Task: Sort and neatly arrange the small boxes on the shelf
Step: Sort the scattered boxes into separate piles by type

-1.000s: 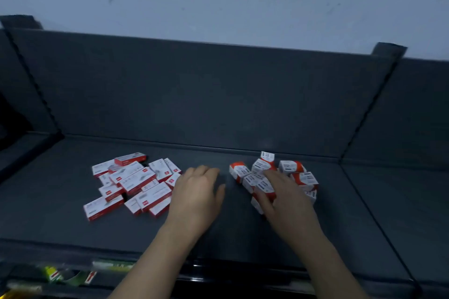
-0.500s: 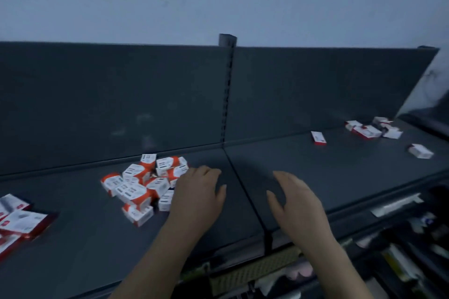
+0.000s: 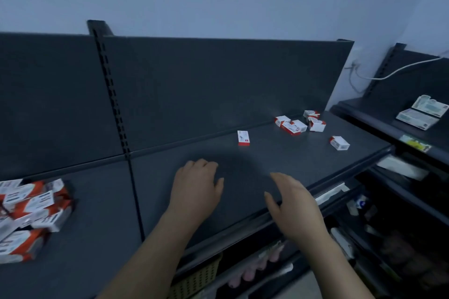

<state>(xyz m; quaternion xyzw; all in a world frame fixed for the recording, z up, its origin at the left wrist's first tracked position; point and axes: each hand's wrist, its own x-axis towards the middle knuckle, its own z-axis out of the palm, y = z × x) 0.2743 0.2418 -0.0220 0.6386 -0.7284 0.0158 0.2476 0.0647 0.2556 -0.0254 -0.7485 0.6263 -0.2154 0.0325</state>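
A dark grey shelf (image 3: 267, 153) runs across the view. A pile of small white-and-orange boxes (image 3: 31, 211) lies at its far left. One white-and-red box (image 3: 243, 138) lies alone near the back panel. A loose cluster of similar boxes (image 3: 300, 124) sits further right, and a single box (image 3: 339, 143) lies near the right end. My left hand (image 3: 196, 187) hovers over the bare middle of the shelf, fingers loosely bent, holding nothing. My right hand (image 3: 294, 204) hovers at the front edge, fingers relaxed and empty.
A slotted upright (image 3: 109, 90) divides the back panel. A second shelf unit at the right carries pale flat packs (image 3: 422, 111) and a white cable (image 3: 398, 70). Lower shelves with mixed goods and a woven basket (image 3: 196, 279) sit below the front edge.
The view has swung right: the orange box pile slid to the left edge and the scattered boxes on the right came closer. My right hand left the pile; both hands are empty.
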